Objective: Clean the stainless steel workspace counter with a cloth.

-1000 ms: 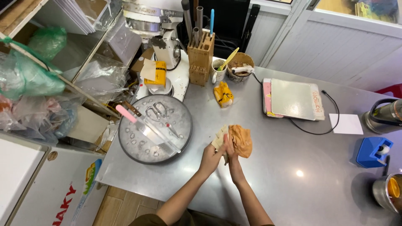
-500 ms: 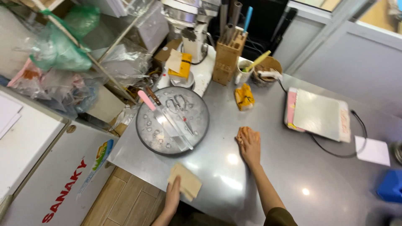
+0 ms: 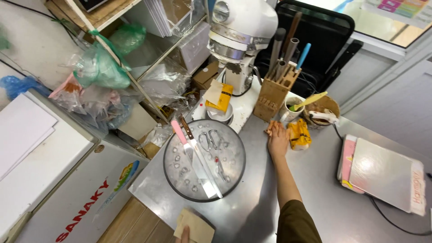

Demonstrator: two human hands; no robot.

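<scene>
The right hand [image 3: 277, 139] lies flat and open on the steel counter [image 3: 315, 198] far right of the round tray [image 3: 204, 159], while the left hand [image 3: 183, 234], mostly out of frame, pinches a tan card [image 3: 195, 226] at the near edge.

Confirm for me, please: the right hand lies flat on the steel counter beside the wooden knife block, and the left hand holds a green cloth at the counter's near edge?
Not quite: the head view shows the cloth in the left hand is tan, not green. The right hand does lie flat on the steel counter beside the wooden knife block.
</scene>
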